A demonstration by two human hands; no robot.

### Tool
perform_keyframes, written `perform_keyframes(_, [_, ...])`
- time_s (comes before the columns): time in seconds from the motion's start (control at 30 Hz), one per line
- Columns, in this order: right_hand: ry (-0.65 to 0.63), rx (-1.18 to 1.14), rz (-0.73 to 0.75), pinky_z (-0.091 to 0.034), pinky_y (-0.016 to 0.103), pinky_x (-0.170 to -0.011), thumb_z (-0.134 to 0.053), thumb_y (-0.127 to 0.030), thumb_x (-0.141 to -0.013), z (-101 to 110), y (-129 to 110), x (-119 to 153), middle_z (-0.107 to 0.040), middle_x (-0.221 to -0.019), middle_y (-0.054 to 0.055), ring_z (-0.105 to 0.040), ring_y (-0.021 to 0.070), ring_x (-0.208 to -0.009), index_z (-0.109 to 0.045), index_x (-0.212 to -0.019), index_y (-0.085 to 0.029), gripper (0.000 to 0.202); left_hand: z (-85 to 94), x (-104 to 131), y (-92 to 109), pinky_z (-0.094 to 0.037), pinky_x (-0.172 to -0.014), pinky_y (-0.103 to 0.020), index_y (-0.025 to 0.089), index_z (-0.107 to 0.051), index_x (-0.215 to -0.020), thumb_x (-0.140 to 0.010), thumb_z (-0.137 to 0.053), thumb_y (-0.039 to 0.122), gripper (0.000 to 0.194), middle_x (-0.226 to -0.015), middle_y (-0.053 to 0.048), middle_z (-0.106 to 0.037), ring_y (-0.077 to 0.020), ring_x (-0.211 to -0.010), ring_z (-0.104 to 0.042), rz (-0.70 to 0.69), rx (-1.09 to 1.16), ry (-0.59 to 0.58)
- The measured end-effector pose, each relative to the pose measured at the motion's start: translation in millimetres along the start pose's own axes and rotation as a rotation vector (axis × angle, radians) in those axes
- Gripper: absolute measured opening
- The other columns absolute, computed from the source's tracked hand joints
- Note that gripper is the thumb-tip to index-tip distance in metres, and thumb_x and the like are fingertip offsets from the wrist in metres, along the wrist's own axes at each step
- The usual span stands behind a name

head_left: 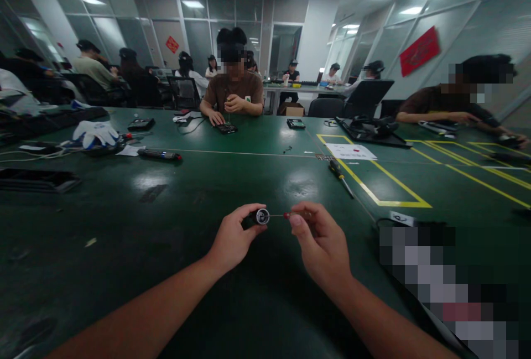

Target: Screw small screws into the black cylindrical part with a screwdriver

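Pinched between the thumb and fingers of my left hand (pixel 233 240) is a small dark cylinder (pixel 262 216) with a silver rim. Its round end faces me, and some detail shows inside the rim, too small to name. My right hand (pixel 326 245) is closed around a slim screwdriver (pixel 286 216) with a red collar; the fingers hide most of its handle. The thin shaft points left and its tip meets the cylinder's rim area; whether it goes inside I cannot tell. Both hands are above the green table (pixel 186 292).
A yellow-and-black screwdriver (pixel 341 177) lies ahead to the right, near a white paper (pixel 351 152) and yellow tape (pixel 398 202). At left are white gloves (pixel 95 133), a utility-knife-like tool (pixel 160 154) and a black tray (pixel 37 180). A co-worker (pixel 232 93) sits opposite; another person leans in at right.
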State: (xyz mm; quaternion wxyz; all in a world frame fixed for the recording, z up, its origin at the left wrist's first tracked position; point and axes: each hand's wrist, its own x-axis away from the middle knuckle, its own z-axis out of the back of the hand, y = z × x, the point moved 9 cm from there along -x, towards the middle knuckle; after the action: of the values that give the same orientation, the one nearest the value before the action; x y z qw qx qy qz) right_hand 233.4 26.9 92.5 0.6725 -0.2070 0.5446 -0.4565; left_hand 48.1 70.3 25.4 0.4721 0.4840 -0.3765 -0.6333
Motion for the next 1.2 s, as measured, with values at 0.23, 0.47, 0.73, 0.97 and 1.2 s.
perform_keyframes(0.23, [0.058, 0.070, -0.005, -0.046, 0.027, -0.053, -0.062, -0.036, -0.097, 5, -6, -4, -0.065, -0.066, -0.001, -0.061, 0.0162, -0.058, -0.071, -0.094, -0.023, 0.016, 0.3, -1, -1, -0.045, -0.113, -0.049, 0.025, -0.076, -0.115, -0.079, -0.076, 0.014, 0.038, -0.123, -0.007, -0.075, -0.0271, -0.120, -0.067, 0.012, 0.009, 0.009])
perform_keyframes(0.47, [0.092, -0.064, -0.080, -0.054, 0.030, -0.066, -0.064, -0.036, -0.096, 5, 12, -4, -0.072, -0.086, 0.003, -0.070, 0.0195, -0.077, -0.065, -0.103, -0.023, 0.014, 0.1, 0, -1, -0.044, -0.113, -0.050, 0.025, -0.076, -0.115, -0.079, -0.075, 0.012, 0.039, -0.123, -0.006, -0.075, -0.0272, -0.121, -0.066, 0.039, -0.002, 0.006])
perform_keyframes(0.73, [0.014, -0.169, -0.115, -0.050, 0.028, -0.057, -0.068, -0.038, -0.093, 0, 12, -6, -0.067, -0.075, -0.001, -0.062, 0.0160, -0.063, -0.067, -0.102, -0.023, 0.017, 1.5, -1, -2, -0.045, -0.111, -0.049, 0.025, -0.075, -0.117, -0.080, -0.075, 0.013, 0.039, -0.124, -0.006, -0.075, -0.0265, -0.120, -0.066, 0.021, -0.003, 0.011])
perform_keyframes(0.97, [0.031, -0.108, -0.154, -0.050, 0.030, -0.060, -0.067, -0.043, -0.094, 2, 16, -9, -0.068, -0.074, 0.002, -0.062, 0.0182, -0.065, -0.072, -0.092, -0.021, 0.023, 1.6, -3, -5, -0.043, -0.114, -0.048, 0.025, -0.077, -0.115, -0.078, -0.076, 0.010, 0.040, -0.125, -0.007, -0.074, -0.0269, -0.122, -0.065, 0.024, 0.031, 0.032])
perform_keyframes(1.2, [0.079, -0.248, -0.244, -0.054, 0.030, -0.064, -0.073, -0.046, -0.089, 0, 29, -10, -0.070, -0.080, 0.003, -0.065, 0.0199, -0.071, -0.065, -0.101, -0.022, 0.029, 0.8, -5, -8, -0.044, -0.114, -0.045, 0.025, -0.077, -0.115, -0.077, -0.076, 0.008, 0.041, -0.125, -0.006, -0.074, -0.0253, -0.122, -0.065, 0.008, 0.003, 0.036])
